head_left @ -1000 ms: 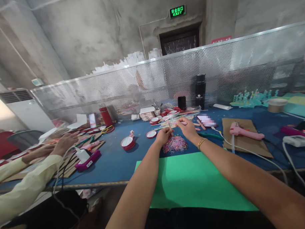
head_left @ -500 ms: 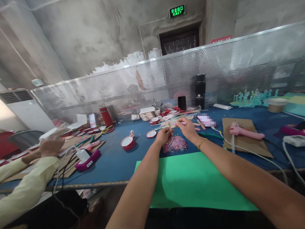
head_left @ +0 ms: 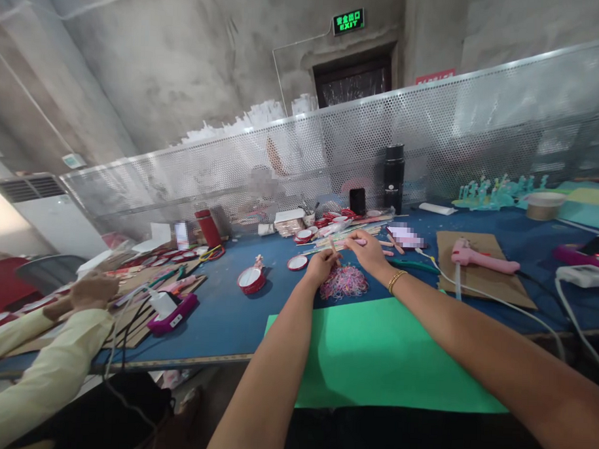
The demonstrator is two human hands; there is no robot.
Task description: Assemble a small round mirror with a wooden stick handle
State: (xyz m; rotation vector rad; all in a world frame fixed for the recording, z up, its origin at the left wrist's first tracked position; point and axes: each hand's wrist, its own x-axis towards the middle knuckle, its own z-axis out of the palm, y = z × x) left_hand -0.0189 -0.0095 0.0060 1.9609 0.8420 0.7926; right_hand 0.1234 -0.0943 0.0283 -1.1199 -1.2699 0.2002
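My left hand (head_left: 321, 264) is closed around a small tan stick-like piece (head_left: 333, 245) that pokes up from the fingers. Close beside it, my right hand (head_left: 367, 252) pinches a slim pink pen-like tool (head_left: 360, 242), its tip pointing toward the left hand. Just under both hands lies a heap of small coloured rubber bands (head_left: 345, 282) on the blue table (head_left: 222, 313). A green sheet (head_left: 388, 358) spreads beneath my forearms. Left of my left hand are a round red-rimmed white lid (head_left: 297, 263) and a red drum-like tin (head_left: 251, 280) with a tiny figure beside it.
On the right, a pink glue gun (head_left: 485, 258) rests on cardboard (head_left: 516, 288), with a white cable near my right forearm. A black bottle (head_left: 393, 179) stands at the back. At left are a purple power strip (head_left: 174, 315) and a co-worker's hands (head_left: 95, 289).
The co-worker's hands have come down a little toward the table. My own hands have stayed almost in the same place, with the same pieces in them.
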